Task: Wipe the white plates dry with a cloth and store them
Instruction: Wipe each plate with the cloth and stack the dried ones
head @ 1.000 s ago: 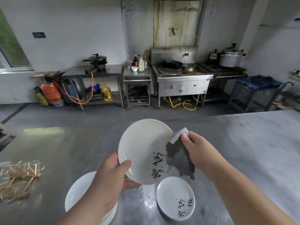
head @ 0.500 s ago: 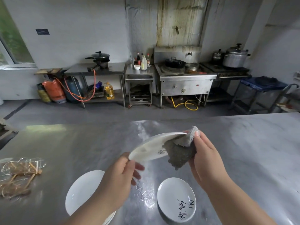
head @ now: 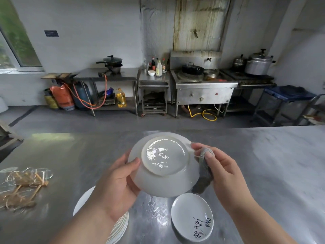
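Plate (head: 165,166) gripped by left hand (head: 116,184), cloth (head: 204,175) — right hand (head: 226,175)

Soft daylight comes from the window (head: 17,46) far left of the upturned plate (head: 165,155); glare glints on the plate's base and on the steel table (head: 263,164) below it. Frame edges bow and blur.

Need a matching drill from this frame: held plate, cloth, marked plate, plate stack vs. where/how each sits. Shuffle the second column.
1. held plate
2. grey cloth
3. plate with black writing
4. plate stack

A. flat on the table, face up, alone
B. pinched in the right hand against a rim
C. underside up, gripped by the left hand
D. on the table, partly behind the left forearm

Pairs: 1-C, 2-B, 3-A, 4-D
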A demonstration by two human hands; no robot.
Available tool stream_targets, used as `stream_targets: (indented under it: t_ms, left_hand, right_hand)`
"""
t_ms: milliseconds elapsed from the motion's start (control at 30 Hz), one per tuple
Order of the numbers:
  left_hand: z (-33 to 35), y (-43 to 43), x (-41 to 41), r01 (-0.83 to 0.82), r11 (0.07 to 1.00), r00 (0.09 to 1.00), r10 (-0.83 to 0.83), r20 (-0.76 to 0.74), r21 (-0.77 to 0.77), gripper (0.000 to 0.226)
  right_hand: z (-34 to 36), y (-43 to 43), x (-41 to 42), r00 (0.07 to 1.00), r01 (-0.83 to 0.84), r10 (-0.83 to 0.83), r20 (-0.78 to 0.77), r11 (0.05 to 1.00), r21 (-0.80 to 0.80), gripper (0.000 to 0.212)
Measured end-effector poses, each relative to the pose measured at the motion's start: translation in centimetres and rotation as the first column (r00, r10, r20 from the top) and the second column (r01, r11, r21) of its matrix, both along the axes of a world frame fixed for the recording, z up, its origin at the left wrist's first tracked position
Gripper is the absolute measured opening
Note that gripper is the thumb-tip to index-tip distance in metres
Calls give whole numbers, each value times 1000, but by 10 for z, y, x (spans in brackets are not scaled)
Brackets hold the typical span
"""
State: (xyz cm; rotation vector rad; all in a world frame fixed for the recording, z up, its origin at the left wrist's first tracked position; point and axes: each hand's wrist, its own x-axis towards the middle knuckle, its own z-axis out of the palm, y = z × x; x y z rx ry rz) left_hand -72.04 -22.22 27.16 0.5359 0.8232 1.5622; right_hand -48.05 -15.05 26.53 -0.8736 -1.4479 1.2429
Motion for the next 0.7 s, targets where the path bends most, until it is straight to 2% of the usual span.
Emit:
stream_targets:
  t_ms: [67, 133, 200, 267, 400, 467, 533, 633, 700]
  left_hand:
    - [-1, 0, -2, -7, 1000, 1000, 7, 15, 6, 47]
    - [1, 0, -3, -12, 1000, 1000, 11, 23, 21, 47]
    - [3, -1, -3, -2, 999, 1000, 2, -1, 47, 49]
    - [6, -3, 1, 16, 998, 999, -13, -51, 59, 51]
    - [6, -7, 17, 49, 996, 993, -40, -112, 77, 49]
    - [8, -9, 20, 35, 995, 993, -25, -116, 91, 45]
    - [11, -9, 15, 15, 995, 993, -3, -114, 99, 45]
    - [12, -11, 8, 28, 995, 993, -16, -117, 101, 49]
    - [11, -12, 6, 36, 995, 993, -24, -117, 96, 52]
  right_hand:
    - [7, -2, 0, 959, 144, -179, 218, 975, 169, 25]
    - [16, -3, -2, 857, 214, -362, 366, 898, 385, 28]
    - [26, -4, -5, 787, 243, -480, 389, 819, 520, 30]
    - [35, -4, -13, 758, 251, -534, 376, 770, 587, 42]
    - [41, -14, -44, 731, 148, -508, 455, 770, 621, 45]
    - [28, -25, -55, 741, 46, -505, 443, 696, 716, 32]
    - [12, -33, -57, 755, -41, -496, 428, 616, 786, 30]
    - [-1, -35, -50, 761, -108, -436, 481, 646, 756, 39]
    - [0, -31, -45, 703, -162, -396, 591, 720, 675, 52]
